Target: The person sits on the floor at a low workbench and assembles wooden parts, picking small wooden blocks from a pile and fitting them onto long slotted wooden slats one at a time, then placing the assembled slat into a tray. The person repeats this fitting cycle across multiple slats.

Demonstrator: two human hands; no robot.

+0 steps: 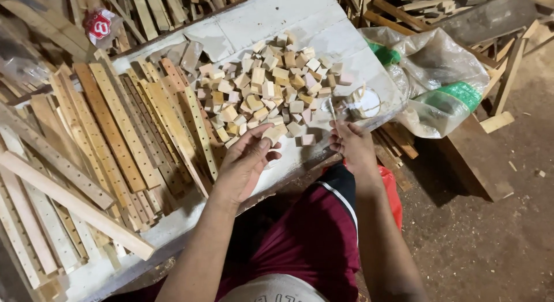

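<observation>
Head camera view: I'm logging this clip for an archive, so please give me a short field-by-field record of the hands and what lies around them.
Setting: white worktable amid wood offcuts
Left hand: fingers hold a small wooden block
Right hand: pinches a thin stick
Centre: pile of small wooden blocks
Left side: perforated wooden slats
Near right hand: shallow white dish
Right of table: plastic sacks on the dirt floor
</observation>
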